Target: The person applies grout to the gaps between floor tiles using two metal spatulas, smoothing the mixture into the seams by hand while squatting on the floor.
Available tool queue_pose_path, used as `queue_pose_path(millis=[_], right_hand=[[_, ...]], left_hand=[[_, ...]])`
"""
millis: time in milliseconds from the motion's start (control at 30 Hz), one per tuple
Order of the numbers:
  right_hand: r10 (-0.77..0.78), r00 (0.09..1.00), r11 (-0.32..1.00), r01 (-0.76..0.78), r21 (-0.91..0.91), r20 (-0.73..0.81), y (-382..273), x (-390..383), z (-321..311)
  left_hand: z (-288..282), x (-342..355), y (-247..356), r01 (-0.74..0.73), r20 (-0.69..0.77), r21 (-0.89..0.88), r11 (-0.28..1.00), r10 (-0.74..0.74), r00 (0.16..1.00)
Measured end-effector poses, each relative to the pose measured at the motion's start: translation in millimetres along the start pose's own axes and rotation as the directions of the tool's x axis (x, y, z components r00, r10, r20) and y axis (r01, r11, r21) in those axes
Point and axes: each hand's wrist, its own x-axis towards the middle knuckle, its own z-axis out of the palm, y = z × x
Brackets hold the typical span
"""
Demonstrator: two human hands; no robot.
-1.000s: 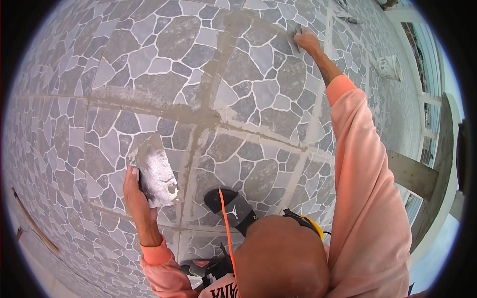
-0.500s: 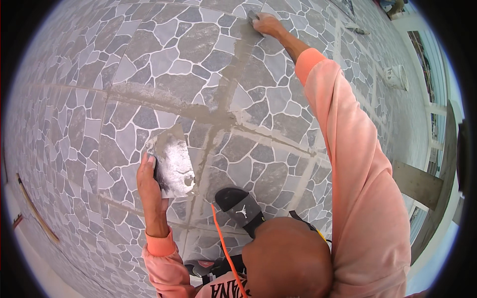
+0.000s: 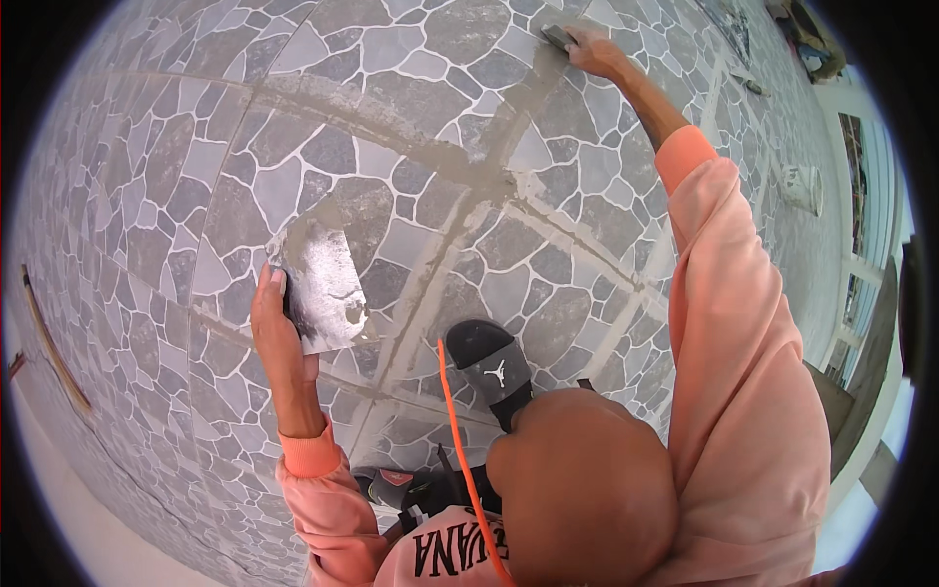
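My left hand [image 3: 278, 328] grips a rectangular steel trowel [image 3: 331, 279] by the handle under its near left edge. Its bright blade faces up, with grey grout smeared along the far edge and a small lump near the right corner. My right hand [image 3: 599, 56] is stretched far ahead, closed on a small dark grey flat spreader [image 3: 558, 39]. That spreader is at the far end of a wet grey grout line [image 3: 515, 117]; whether it touches the floor is hard to tell. The line meets another smeared joint [image 3: 391, 135] between stone-patterned tiles [image 3: 354, 196].
My foot in a black sandal [image 3: 489, 364] rests on the tiles beside a joint. An orange cord [image 3: 458, 440] hangs in front of me. A whitish bucket [image 3: 803, 189] stands at right, a wooden stick [image 3: 51, 338] lies far left, and a tool [image 3: 754, 88] lies far right.
The view has shifted, so the floor appears higher and further right. My right hand still holds the spreader, now at a different tilt. The trowel sits further left of the joint.
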Motion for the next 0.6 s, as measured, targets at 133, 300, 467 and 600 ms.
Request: queue_pose_path(millis=[133,300,467,600], right_hand=[[-0.047,0.998,0.998,0.048,0.040,-0.031,-52,-65,9],[-0.146,0.988,0.978,0.137,0.156,0.047,-137,-139,27],[-0.243,0.959,0.945,0.200,0.259,0.143,-172,-195,19],[-0.206,0.842,0.952,0.053,0.302,0.500,-167,-203,-1]], left_hand=[[3,-3,2,-0.009,-0.001,-0.020,1.000,0.009,1.000],[-14,-2,-1,-0.074,0.050,-0.070,0.995,0.077,0.996],[-26,-9,2,-0.093,0.084,-0.125,0.988,0.104,0.991],[-42,-15,1,-0.122,0.026,-0.144,0.982,0.127,0.992]])
